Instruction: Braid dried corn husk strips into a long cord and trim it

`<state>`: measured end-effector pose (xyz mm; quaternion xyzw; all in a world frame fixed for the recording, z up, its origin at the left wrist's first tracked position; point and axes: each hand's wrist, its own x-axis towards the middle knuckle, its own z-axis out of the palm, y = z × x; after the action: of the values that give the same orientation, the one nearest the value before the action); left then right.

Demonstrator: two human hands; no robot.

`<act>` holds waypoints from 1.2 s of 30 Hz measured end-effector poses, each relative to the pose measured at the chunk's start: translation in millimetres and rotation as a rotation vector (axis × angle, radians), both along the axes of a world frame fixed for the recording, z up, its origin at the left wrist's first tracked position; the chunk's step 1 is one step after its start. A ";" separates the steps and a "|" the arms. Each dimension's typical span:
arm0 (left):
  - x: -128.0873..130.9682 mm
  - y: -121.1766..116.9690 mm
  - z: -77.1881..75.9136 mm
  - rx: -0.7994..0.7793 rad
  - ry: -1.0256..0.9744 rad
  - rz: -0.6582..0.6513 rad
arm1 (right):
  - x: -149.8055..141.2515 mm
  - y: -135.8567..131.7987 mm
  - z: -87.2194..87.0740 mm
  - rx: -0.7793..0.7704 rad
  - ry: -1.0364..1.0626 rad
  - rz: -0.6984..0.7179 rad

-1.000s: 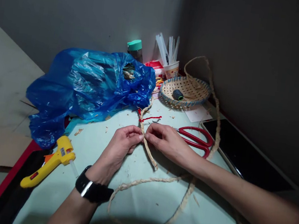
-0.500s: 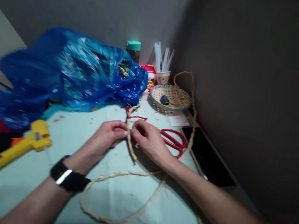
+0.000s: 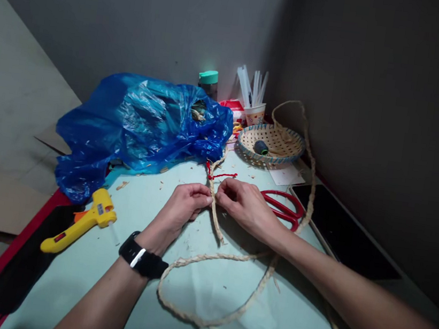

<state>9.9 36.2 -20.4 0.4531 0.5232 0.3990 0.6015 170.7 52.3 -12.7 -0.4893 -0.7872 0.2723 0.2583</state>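
- Head view: left hand (image 3: 185,203) pinches beige braided straw cord (image 3: 216,220), mid pale-green tabletop (image 3: 138,197).
- Right hand (image 3: 244,205): fingertips at cord, can't tell if gripping.
- Room leftward up to yellow plastic glue gun (image 3: 82,226); red-handled scissors (image 3: 286,215) crowd right.

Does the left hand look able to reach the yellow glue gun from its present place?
Probably yes. The yellow glue gun lies to the left of the left hand, with nothing large between them. The hand seems to pinch the braided cord, though, so it may have to let go first.
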 end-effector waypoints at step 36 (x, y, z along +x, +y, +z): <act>-1.1 4.0 -2.6 -0.024 0.008 0.012 | -1.4 -3.3 -1.7 0.202 -0.153 0.086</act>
<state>8.8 40.2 -23.0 0.4444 0.5328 0.3945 0.6025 169.3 49.1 -14.4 -0.4461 -0.8482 0.1643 0.2337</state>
